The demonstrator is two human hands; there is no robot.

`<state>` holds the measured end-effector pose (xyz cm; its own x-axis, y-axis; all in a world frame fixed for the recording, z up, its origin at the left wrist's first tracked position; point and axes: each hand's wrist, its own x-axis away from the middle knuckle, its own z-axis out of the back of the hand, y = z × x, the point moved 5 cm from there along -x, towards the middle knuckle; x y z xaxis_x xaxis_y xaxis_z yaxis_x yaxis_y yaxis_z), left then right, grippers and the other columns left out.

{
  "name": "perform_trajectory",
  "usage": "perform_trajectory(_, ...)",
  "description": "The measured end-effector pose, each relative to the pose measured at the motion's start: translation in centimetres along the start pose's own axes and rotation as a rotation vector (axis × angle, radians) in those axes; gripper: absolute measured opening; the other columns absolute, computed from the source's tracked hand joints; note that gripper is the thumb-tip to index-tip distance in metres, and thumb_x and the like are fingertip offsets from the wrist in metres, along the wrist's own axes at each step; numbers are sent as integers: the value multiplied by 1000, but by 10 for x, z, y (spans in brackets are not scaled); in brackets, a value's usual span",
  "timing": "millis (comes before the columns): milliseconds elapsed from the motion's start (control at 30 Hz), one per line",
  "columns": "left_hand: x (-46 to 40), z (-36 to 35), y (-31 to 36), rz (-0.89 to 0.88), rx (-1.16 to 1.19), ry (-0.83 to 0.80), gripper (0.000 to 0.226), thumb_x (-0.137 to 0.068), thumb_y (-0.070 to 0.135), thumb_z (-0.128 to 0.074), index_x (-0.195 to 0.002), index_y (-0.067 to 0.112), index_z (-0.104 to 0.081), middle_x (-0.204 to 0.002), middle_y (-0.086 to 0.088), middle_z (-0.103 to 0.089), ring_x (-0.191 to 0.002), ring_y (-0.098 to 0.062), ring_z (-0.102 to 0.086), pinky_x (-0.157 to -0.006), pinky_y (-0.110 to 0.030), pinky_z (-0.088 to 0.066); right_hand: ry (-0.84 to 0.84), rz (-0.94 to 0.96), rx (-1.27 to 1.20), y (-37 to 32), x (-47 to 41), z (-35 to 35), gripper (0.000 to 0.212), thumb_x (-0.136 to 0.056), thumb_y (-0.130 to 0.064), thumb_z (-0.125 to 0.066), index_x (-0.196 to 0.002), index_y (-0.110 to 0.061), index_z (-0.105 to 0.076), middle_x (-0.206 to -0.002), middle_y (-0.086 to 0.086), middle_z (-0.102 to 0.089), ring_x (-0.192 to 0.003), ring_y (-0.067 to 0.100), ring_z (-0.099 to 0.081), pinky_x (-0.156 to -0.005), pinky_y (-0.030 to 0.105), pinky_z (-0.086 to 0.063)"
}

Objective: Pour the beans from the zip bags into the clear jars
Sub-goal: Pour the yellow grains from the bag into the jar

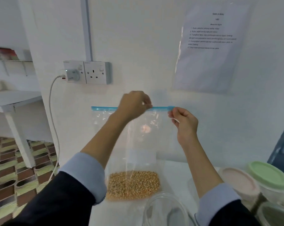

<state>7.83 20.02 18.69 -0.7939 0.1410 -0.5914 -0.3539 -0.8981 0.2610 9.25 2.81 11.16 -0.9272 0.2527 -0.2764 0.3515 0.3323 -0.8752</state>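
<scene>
Head view: my left hand [134,101] and right hand [184,119] both pinch the bag [138,144] by its blue zip strip [102,108], beans [133,185] hanging below, open jar [167,209] nearest.

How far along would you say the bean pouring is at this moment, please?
Early. Done: one clear jar near the bottom edge stands open, apparently empty. In hand: the zip bag hangs upright, left hand and right hand pinching its blue zip strip; whether it is unsealed I cannot tell. Left: all the beans sit in the bag's bottom, and the pink-lidded jar and green-lidded jar remain covered.
</scene>
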Motion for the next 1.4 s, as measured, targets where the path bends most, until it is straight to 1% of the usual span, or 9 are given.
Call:
perform_trajectory(67, -5, -16, 31, -73, -2, -99, 22, -89, 32, -62, -105, 19, -71, -105, 3, -68, -97, -16, -60, -88, -37, -48, -13, 43, 20, -4, 6, -4, 14, -89, -2, -62, -81, -13, -67, -74, 2, -66, -65, 7, -62, -65, 16, -49)
perform_trajectory(133, -8, -25, 48, -85, 175, -151, 18, -87, 27, -66, -100, 17, -73, -98, 0, -70, -90, -17, -62, -83, -36, -51, -21, 92, 30, -8, 10, -5, 18, -89, 2, -61, -79, -12, -67, -71, 2, -64, -61, 5, -59, -65, 15, -49)
perform_trajectory(267, -9, -25, 58, -70, 320, -101, 8, -84, 14, -67, -86, 9, -74, -77, -3, -71, -65, -6, -60, -67, -19, -48, -13, 107, 57, -11, 13, -1, 20, -88, 1, -62, -74, -13, -67, -66, -2, -65, -65, 7, -62, -73, 18, -51)
perform_trajectory(400, -4, -20, 56, -67, 319, -64, 7, -84, 8, -66, -77, 6, -68, -74, -5, -69, -60, -5, -54, -56, -6, -39, -47, 89, 47, -13, 14, -6, 17, -88, 1, -62, -74, -9, -65, -69, 3, -64, -65, 9, -61, -70, 16, -50)
perform_trajectory(633, 5, -1, 11, -16, 133, -84, 11, -83, 14, -70, -83, 3, -68, -80, -6, -64, -73, -16, -54, -68, -23, -45, 68, -55, -21, -5, 2, -6, 22, -88, 4, -60, -72, -12, -63, -65, 2, -61, -68, 14, -56, -67, 19, -45)
perform_trajectory(900, 36, 45, -75, 152, -8, -52, 8, -82, 10, -72, -83, 3, -70, -74, -3, -62, -72, -17, -55, -62, -16, -39, 112, -164, -33, 6, -9, -9, 23, -92, 0, -56, -73, -12, -59, -69, 5, -58, -61, 9, -55, -61, 17, -41)
perform_trajectory(1033, 51, 60, -111, 241, -45, -32, 8, -82, 10, -72, -83, 2, -70, -75, -7, -64, -76, -22, -57, -68, -24, -46, 125, -181, -20, 8, -12, -8, 24, -92, 0, -55, -72, -13, -58, -69, 4, -57, -60, 8, -55, -61, 16, -42)
perform_trajectory(1167, 57, 55, -114, 248, -99, -136, 4, -82, 14, -72, -82, 10, -69, -80, -5, -66, -81, -23, -59, -79, -34, -50, 99, -183, -14, 9, -14, -15, 24, -94, -1, -51, -74, -14, -56, -68, 4, -57, -60, 9, -55, -64, 17, -46)
perform_trajectory(1400, 37, 33, -74, 161, -5, -194, 16, -89, 20, -64, -96, 9, -72, -77, 3, -60, -74, -13, -51, -68, -22, -37, 11, -106, -35, 6, -12, -15, 24, -94, 2, -48, -77, -12, -56, -70, 6, -56, -48, 8, -57, -65, 23, -51)
